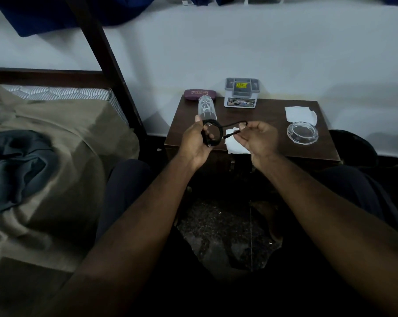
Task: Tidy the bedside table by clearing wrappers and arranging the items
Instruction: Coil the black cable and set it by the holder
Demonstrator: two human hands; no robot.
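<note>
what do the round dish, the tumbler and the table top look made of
Round dish: clear glass probably, thick glinting rim. Tumbler: clear glass or plastic, cut ribs showing. Table top: dark brown wood or veneer, dull sheen.

paper partly behind right hand, cable partly inside left hand, case lettering unreadable

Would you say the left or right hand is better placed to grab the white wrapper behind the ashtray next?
Likely right hand: nearer the wrapper, pinching only the cable's end; left hand grips the rest.
</note>
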